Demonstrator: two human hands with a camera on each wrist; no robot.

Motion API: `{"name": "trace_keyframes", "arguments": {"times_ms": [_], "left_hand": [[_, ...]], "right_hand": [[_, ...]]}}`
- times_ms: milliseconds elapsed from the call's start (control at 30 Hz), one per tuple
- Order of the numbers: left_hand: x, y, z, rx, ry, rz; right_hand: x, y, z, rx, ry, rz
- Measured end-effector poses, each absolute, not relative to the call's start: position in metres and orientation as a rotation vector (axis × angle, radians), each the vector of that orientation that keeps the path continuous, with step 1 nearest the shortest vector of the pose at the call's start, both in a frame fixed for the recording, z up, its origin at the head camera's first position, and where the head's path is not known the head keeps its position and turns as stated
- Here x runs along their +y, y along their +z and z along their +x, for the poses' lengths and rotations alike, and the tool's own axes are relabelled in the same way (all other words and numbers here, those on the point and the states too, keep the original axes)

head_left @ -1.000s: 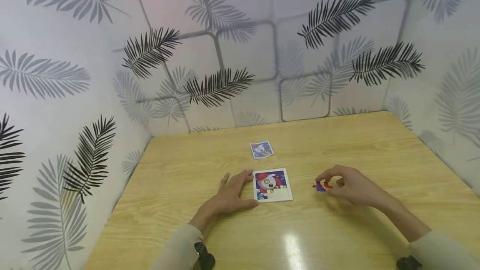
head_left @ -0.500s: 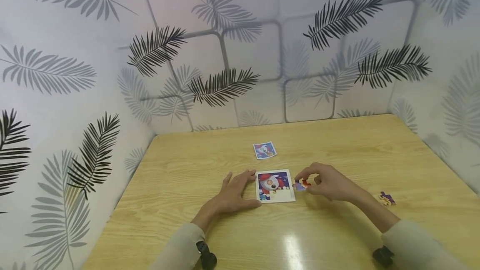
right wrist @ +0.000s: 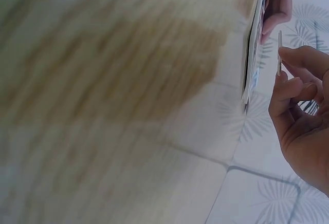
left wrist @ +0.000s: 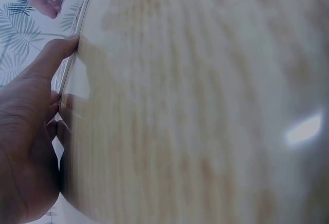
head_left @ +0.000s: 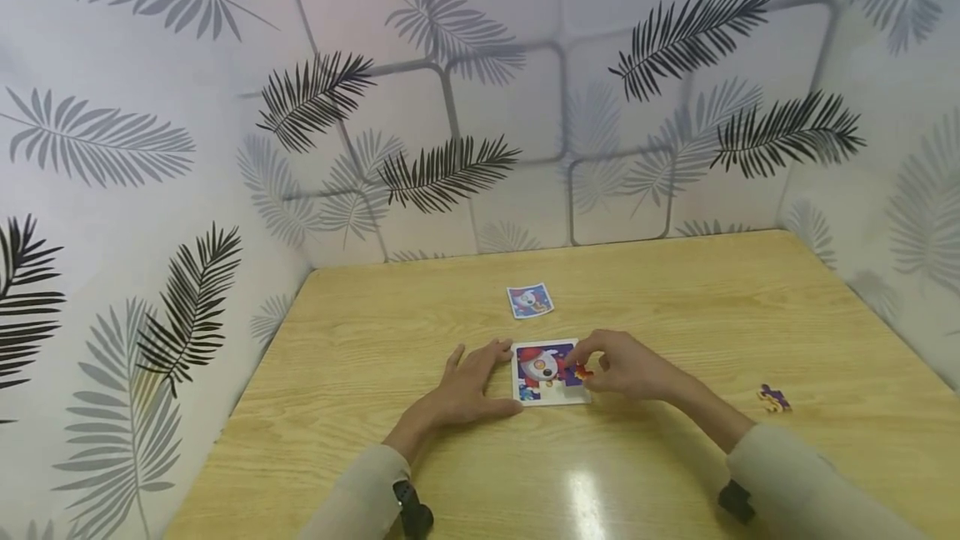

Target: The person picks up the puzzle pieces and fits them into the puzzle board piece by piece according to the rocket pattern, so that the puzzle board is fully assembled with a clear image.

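A white-framed jigsaw puzzle board point(head_left: 553, 398), partly filled with a cartoon picture, lies on the table; its lower part is bare. My left hand point(head_left: 468, 386) rests at its left side, fingers spread and relaxed, thumb touching the near corner. Over the board's right side, my right hand point(head_left: 628, 365) pinches a red and purple puzzle piece point(head_left: 581, 372) between thumb and fingers. In the right wrist view that piece point(right wrist: 279, 54) shows edge-on, raised apart from the board point(right wrist: 252, 49). The fingers partly hide the board's right edge.
One loose puzzle piece point(head_left: 772, 397) lies on the wooden table point(head_left: 360, 315) to the right. Behind the board is a small picture card point(head_left: 529, 301) with a similar cartoon. A leaf-patterned wall point(head_left: 480, 107) stands behind the table.
My right hand has carried the puzzle piece leftward from the right of the board to over its right side. Another piece on the right came into sight. The left hand stays at the board.
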State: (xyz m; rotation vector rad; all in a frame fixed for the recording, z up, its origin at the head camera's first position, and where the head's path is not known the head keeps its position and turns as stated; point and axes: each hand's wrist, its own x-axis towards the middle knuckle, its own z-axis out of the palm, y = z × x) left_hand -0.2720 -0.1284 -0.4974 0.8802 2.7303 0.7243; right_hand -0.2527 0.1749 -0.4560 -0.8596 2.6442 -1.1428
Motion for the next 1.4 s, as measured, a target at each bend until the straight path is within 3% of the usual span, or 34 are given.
{"name": "trace_keyframes", "arguments": {"times_ms": [867,1400], "left_hand": [[-0.129,-0.496,-0.273,2.731,0.713,0.885],[-0.128,-0.497,-0.273,2.746,0.698,0.885]], "right_hand": [[0.139,-0.469,-0.259,2.634,-1.01,-0.981],[0.132,-0.469,-0.256,2.643,-1.033,-0.769]]}}
